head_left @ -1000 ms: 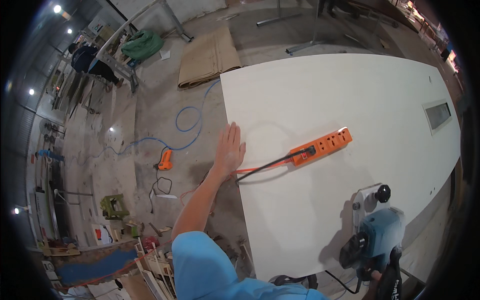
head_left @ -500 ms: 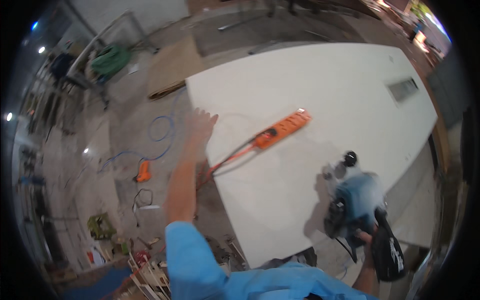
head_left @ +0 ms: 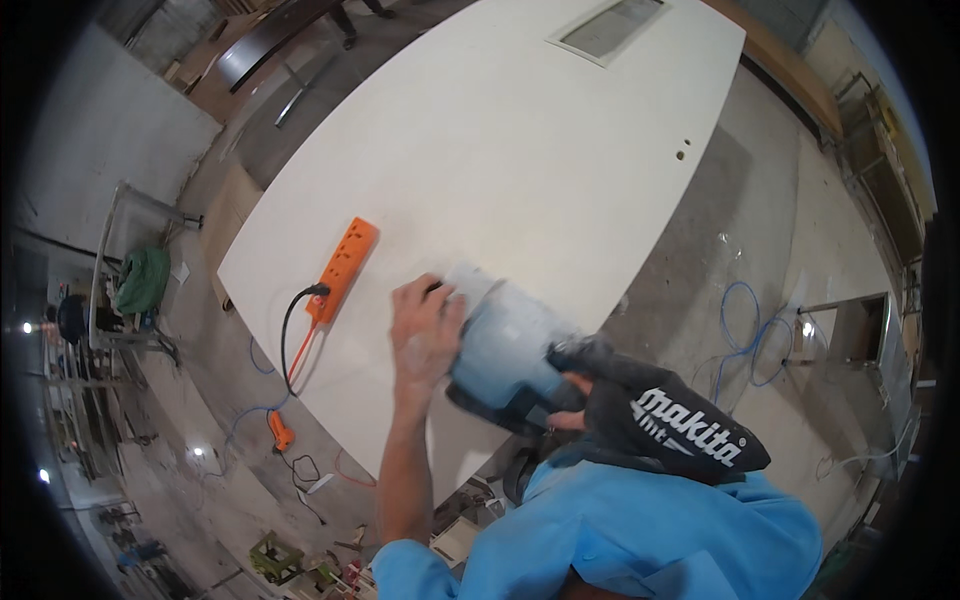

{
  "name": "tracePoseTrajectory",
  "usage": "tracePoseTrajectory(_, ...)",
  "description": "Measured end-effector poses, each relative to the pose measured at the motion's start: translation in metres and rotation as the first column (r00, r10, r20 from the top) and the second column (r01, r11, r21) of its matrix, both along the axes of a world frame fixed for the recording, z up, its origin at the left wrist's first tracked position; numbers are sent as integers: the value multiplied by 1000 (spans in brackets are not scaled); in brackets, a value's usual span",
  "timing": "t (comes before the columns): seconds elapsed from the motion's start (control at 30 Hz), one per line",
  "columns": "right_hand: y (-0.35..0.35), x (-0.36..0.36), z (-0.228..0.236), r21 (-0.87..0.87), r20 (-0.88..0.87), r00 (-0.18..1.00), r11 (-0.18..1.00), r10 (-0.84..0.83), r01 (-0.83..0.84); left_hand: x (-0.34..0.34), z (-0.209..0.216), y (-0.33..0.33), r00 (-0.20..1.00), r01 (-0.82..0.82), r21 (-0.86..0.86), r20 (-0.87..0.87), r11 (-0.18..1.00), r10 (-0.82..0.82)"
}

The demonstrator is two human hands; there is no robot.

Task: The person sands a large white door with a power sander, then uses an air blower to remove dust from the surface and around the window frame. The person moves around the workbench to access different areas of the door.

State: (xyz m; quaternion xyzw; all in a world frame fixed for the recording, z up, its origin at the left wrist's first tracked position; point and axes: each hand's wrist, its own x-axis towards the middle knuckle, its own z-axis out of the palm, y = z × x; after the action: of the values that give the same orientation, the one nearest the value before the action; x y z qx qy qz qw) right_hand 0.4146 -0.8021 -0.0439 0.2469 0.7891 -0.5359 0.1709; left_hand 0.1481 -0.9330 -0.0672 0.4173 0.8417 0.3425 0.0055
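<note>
A blue belt sander [head_left: 515,345] with a black dust bag [head_left: 675,420] lies over the near part of a large white door panel [head_left: 480,150]. At the sander's front, my left hand [head_left: 425,330] curls its fingers over the dark front knob, most of which they hide. My right hand [head_left: 572,405] is closed around the rear handle, partly covered by the bag and the sander's body. Left of the sander, an orange power strip [head_left: 346,268] rests on the panel. A black plug sits in it, and its cords run off the panel's left edge.
The panel has a rectangular window cutout [head_left: 612,28] at its far end and small holes [head_left: 681,154] near its right edge. On the floor are an orange tool [head_left: 280,430], a blue hose [head_left: 742,348] and a green stool [head_left: 275,558]. A metal-framed cart [head_left: 140,260] stands at left.
My left hand has moved from the panel's left edge to the sander's front knob. My view has turned, and the sander now appears nearer the middle, with its bag pointing right.
</note>
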Motion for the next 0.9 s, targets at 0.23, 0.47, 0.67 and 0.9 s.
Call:
tracePoseTrajectory(0.23,9,31,-43,72,-17,974,972,227,-226,14,-20,-7,990,-120,-230,49,966,135)
tracePoseTrajectory(0.47,75,82,-42,32,76,997,999,10,-12,35,-49,69,994,-102,-266,-52,959,91)
tracePoseTrajectory(0.67,153,90,-24,447,-15,956,853,-292,268,32,-49,227,982,177,-399,136,900,-132)
tracePoseTrajectory(0.9,164,86,-35,-67,-174,828,845,-533,531,32,-25,285,971,227,-477,180,849,-158)
